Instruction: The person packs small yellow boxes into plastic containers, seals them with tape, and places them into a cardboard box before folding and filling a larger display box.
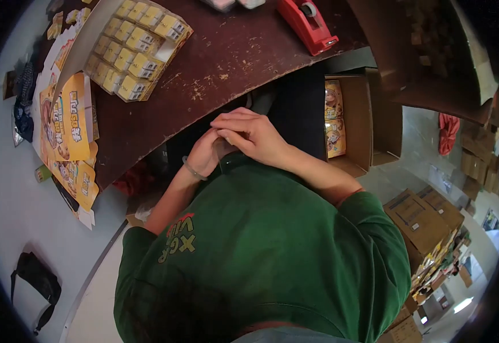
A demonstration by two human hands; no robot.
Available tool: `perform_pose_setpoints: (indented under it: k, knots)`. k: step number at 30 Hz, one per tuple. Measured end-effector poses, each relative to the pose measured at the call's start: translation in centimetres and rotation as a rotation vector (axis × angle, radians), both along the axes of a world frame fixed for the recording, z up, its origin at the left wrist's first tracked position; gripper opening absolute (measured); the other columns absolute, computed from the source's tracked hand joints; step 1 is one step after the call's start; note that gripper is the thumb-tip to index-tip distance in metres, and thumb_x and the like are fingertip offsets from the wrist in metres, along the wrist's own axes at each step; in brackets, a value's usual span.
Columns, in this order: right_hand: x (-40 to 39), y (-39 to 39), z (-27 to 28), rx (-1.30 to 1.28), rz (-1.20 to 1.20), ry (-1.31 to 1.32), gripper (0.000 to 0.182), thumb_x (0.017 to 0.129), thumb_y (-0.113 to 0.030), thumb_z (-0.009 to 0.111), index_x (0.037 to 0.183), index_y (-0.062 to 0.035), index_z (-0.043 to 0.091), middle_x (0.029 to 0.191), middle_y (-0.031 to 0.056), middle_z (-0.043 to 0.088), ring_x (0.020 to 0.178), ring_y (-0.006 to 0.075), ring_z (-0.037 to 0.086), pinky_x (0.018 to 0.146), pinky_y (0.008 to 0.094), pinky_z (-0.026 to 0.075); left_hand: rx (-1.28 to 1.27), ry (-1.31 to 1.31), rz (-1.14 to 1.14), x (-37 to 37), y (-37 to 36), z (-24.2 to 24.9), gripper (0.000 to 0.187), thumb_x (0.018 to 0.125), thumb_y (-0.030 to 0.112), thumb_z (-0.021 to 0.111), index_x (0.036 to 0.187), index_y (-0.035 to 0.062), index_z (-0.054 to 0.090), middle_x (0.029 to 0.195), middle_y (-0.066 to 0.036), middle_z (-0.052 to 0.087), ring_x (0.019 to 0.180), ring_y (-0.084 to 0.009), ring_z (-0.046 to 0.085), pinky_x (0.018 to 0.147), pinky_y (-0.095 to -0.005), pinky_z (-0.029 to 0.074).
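My left hand (204, 152), with a bracelet (194, 170) at the wrist, meets my right hand (255, 135) in front of my green shirt, just off the table edge. The right hand's fingers are closed together and lie across the tips of the left hand's. Much of the left fingers is hidden beneath them. No object shows in either hand. Nearest to them is the worn dark red table (203, 77), on which a tray of small yellow boxes (138, 48) stands at the left.
Flattened yellow printed cartons (69, 128) hang over the table's left end. A red tape dispenser (309, 26) sits at the far edge. On the right, an open cardboard box (357, 123) holds yellow packages (334, 137). Stacked brown cartons (418, 223) stand behind; a black bag (36, 280) lies lower left.
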State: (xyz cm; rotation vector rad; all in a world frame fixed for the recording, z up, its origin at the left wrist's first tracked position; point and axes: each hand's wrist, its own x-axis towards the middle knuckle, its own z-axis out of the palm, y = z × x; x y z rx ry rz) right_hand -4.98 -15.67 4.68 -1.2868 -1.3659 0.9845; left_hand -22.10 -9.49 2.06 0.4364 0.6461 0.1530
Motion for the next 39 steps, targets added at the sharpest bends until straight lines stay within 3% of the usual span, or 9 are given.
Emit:
perform_pose_setpoints:
  k: [5, 10, 20, 25, 26, 27, 32, 37, 39]
  knots:
    - [0.6, -1.0, -1.0, -0.168, -0.146, 0.111, 0.021, 0.086, -0.011, 0.07, 0.104, -0.0006, 0.073, 0.103, 0.014, 0.071, 0.095, 0.0244, 0.065, 0.084, 0.0345, 0.052, 0.287, -0.225, -0.193, -1.7, -1.6, -2.9, 0.073, 0.094, 0.029, 0.064, 0.148, 0.0049, 0.021, 0.138, -0.014, 0.043, 0.123, -0.024, 0.051, 0.106, -0.0416, 0.039]
    - [0.4, -1.3, -2.0, -0.195, -0.159, 0.269, 0.021, 0.091, -0.015, 0.065, 0.105, -0.0009, 0.072, 0.104, 0.012, 0.072, 0.101, 0.0226, 0.064, 0.088, 0.0331, 0.051, 0.486, -0.17, -0.008, 0.1, -2.0, -3.2, 0.084, 0.087, 0.028, 0.074, 0.147, 0.0014, 0.021, 0.137, -0.012, 0.043, 0.128, -0.0209, 0.045, 0.109, -0.0372, 0.035]
    - [2.9, -0.6, 0.2, 0.092, 0.045, -0.223, 0.029, 0.09, -0.007, 0.062, 0.118, 0.0001, 0.066, 0.122, 0.0139, 0.064, 0.12, 0.0304, 0.055, 0.104, 0.0388, 0.043, 0.594, -0.115, 0.067, 1.8, 0.0, -1.1, 0.106, 0.084, 0.038, 0.077, 0.154, 0.0018, 0.006, 0.145, -0.014, 0.035, 0.134, -0.0235, 0.039, 0.111, -0.0378, 0.034]
    - [1.5, -0.3, -0.7, 0.065, -0.315, 0.096, 0.056, 0.082, -0.009, 0.072, 0.134, -0.0044, 0.054, 0.129, 0.015, 0.058, 0.116, 0.0307, 0.057, 0.102, 0.0394, 0.043, 0.61, -0.133, 0.071, 2.7, 1.1, 0.5, 0.112, 0.081, 0.048, 0.076, 0.155, 0.0059, 0.002, 0.138, -0.016, 0.045, 0.123, -0.0245, 0.051, 0.103, -0.0383, 0.044]
    - [1.2, -0.3, -1.2, -0.115, -0.217, 0.461, 0.065, 0.088, -0.008, 0.069, 0.145, -0.0038, 0.038, 0.139, 0.0133, 0.048, 0.121, 0.0205, 0.053, 0.104, 0.0358, 0.042, 0.592, -0.132, 0.087, 2.9, 1.3, 0.6, 0.113, 0.082, 0.054, 0.073, 0.155, 0.0071, 0.001, 0.134, -0.016, 0.048, 0.121, -0.0239, 0.052, 0.103, -0.038, 0.043]
    - [1.4, -0.1, -1.4, -0.187, -0.141, 0.648, 0.069, 0.088, -0.007, 0.07, 0.147, -0.0046, 0.035, 0.135, 0.012, 0.051, 0.12, 0.0205, 0.054, 0.102, 0.0348, 0.044, 0.645, -0.123, 0.086, 3.2, 1.6, 0.6, 0.108, 0.085, 0.054, 0.069, 0.155, 0.0071, 0.002, 0.134, -0.016, 0.048, 0.122, -0.0237, 0.052, 0.103, -0.0376, 0.043]
    - [4.9, 2.9, 3.3, 0.256, -0.261, -0.372, 0.084, 0.072, -0.019, 0.081, 0.144, -0.0046, 0.038, 0.116, 0.013, 0.063, 0.102, 0.0326, 0.059, 0.091, 0.0427, 0.043, 1.073, 0.153, 0.184, 4.8, 4.5, 3.2, 0.073, 0.102, 0.04, 0.047, 0.155, 0.0042, 0.012, 0.132, -0.012, 0.048, 0.115, -0.02, 0.052, 0.1, -0.033, 0.041]
    - [6.5, 6.4, 3.9, 0.495, 0.068, -0.443, 0.058, 0.077, -0.021, 0.074, 0.129, -0.0075, 0.053, 0.122, 0.0109, 0.055, 0.118, 0.0289, 0.051, 0.105, 0.0459, 0.035, 0.585, 0.011, 0.215, 5.7, 7.0, 3.2, 0.04, 0.103, 0.034, 0.047, 0.129, 0.0037, 0.049, 0.127, -0.01, 0.054, 0.116, -0.0192, 0.054, 0.096, -0.0336, 0.045]
    - [13.3, 8.3, 5.5, 0.537, -0.135, -0.497, 0.047, 0.081, -0.026, 0.074, 0.122, -0.0099, 0.059, 0.122, 0.0123, 0.059, 0.114, 0.031, 0.055, 0.1, 0.0457, 0.04, 0.418, 0.044, 0.267, 5.8, 7.6, 3.9, 0.034, 0.102, 0.038, 0.045, 0.117, 0.008, 0.054, 0.124, -0.008, 0.055, 0.112, -0.0233, 0.057, 0.09, -0.0372, 0.049]
